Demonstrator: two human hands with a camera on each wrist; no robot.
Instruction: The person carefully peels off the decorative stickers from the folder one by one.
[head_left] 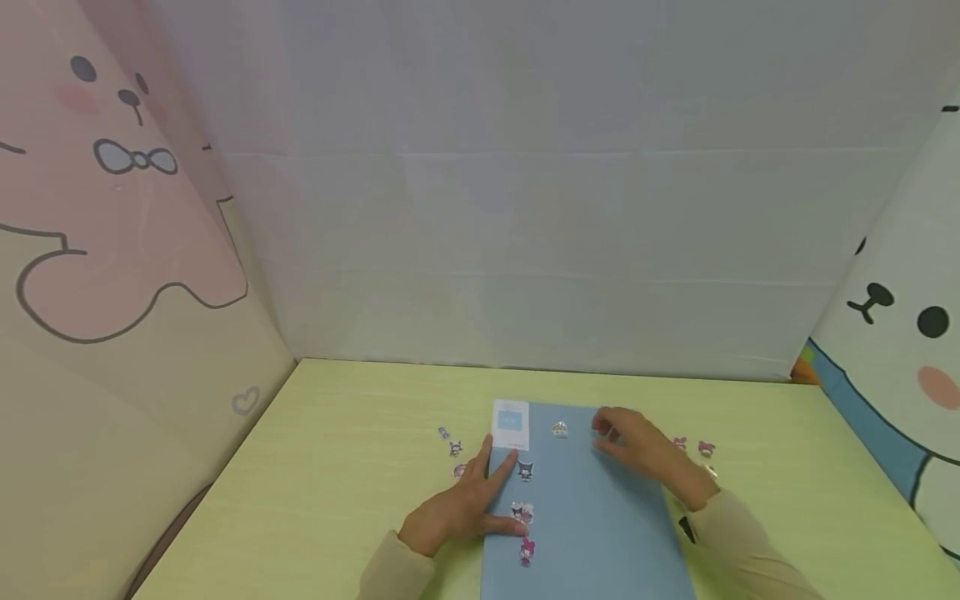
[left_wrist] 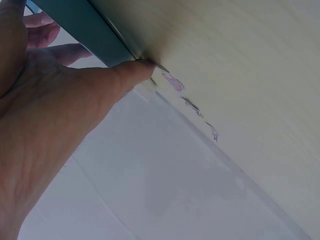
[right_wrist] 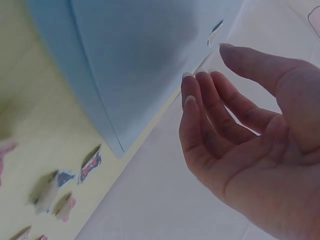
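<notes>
A blue folder (head_left: 592,517) with a white label (head_left: 511,425) at its upper left corner lies on the table. My left hand (head_left: 468,504) rests with spread fingers over the folder's left edge. Near those fingers is a dark character sticker (head_left: 526,472); a paired sticker (head_left: 522,512) and a pink sticker (head_left: 527,552) sit by the thumb. At the folder's top is a pale sticker (head_left: 560,429). My right hand (head_left: 637,443) hovers over the upper right part, fingers loosely bent. The right wrist view shows its thumb and fingers apart, with nothing between them.
Small stickers (head_left: 455,448) lie on the yellow table (head_left: 337,483) left of the folder. More stickers (head_left: 706,448) lie on the right, partly behind the right forearm. A dark item (head_left: 686,529) shows beside that sleeve. A pale curtain (head_left: 525,208) hangs behind the table.
</notes>
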